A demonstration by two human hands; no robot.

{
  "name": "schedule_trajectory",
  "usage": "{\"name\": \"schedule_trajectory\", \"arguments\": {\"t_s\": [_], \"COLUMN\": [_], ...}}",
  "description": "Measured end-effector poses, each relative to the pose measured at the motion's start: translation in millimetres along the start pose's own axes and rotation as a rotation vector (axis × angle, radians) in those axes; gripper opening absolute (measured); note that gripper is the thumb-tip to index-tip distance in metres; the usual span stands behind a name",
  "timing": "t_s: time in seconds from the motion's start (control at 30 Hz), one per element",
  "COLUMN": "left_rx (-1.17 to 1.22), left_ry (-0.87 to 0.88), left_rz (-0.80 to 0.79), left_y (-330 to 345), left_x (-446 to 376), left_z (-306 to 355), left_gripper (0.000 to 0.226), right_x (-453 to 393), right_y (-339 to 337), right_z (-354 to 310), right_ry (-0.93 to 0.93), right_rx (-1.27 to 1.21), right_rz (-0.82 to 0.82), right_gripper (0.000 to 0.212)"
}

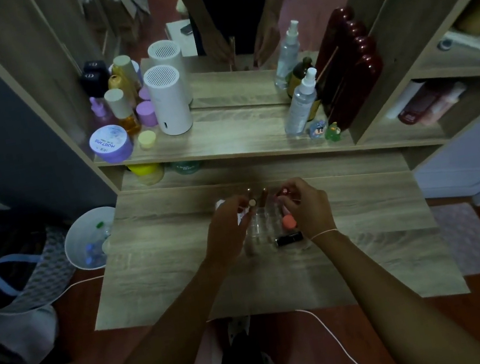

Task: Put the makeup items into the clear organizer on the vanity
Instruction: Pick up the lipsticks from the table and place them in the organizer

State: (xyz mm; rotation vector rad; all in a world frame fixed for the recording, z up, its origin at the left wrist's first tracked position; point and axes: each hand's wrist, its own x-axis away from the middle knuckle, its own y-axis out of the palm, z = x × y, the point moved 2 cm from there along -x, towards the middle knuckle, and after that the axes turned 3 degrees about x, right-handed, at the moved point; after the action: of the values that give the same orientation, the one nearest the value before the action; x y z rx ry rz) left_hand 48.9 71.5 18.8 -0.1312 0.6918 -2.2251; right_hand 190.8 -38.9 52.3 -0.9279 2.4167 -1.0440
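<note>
The clear organizer (260, 226) stands on the lower vanity top (163, 243), between my two hands. My left hand (227, 232) is at its left side, fingers curled around a tube with a beige cap (252, 202). My right hand (307, 208) is at its right side and pinches a small red item (283, 190) above the back corner. A brown tube (263, 195) stands upright at the back. A coral-pink capped item (289, 221) and a black lipstick (289, 239) lie at the organizer's right front. A white item (219, 204) shows behind my left hand.
The upper shelf holds a white cylindrical device (169, 101), purple jars (111, 143), amber bottles, spray bottles (300, 103) and a dark red frame (347, 73) before the mirror. A white bin (88, 237) stands left of the vanity. A white cable (333, 335) runs across the floor.
</note>
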Motion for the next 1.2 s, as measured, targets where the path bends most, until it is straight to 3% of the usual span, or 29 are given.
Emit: {"name": "schedule_trajectory", "arguments": {"t_s": [0.4, 0.57, 1.2], "left_rx": [-0.026, -0.002, 0.021], "left_ry": [-0.05, -0.071, -0.115], "left_rz": [-0.018, -0.022, -0.055], "left_y": [15.8, 17.5, 20.8], "left_x": [-8.0, -7.5, -4.0], "left_z": [-23.0, -23.7, -26.0], "left_gripper": [0.023, 0.01, 0.006], "right_x": [-17.0, -18.4, -25.9], "right_y": [16.8, 24.8, 32.9], "right_z": [5.4, 8.8, 17.9], "right_ry": [-0.009, -0.012, -0.013], "right_rx": [0.126, 0.171, 0.204], "right_rz": [-0.074, -0.093, -0.121], "right_gripper": [0.017, 0.02, 0.022]}}
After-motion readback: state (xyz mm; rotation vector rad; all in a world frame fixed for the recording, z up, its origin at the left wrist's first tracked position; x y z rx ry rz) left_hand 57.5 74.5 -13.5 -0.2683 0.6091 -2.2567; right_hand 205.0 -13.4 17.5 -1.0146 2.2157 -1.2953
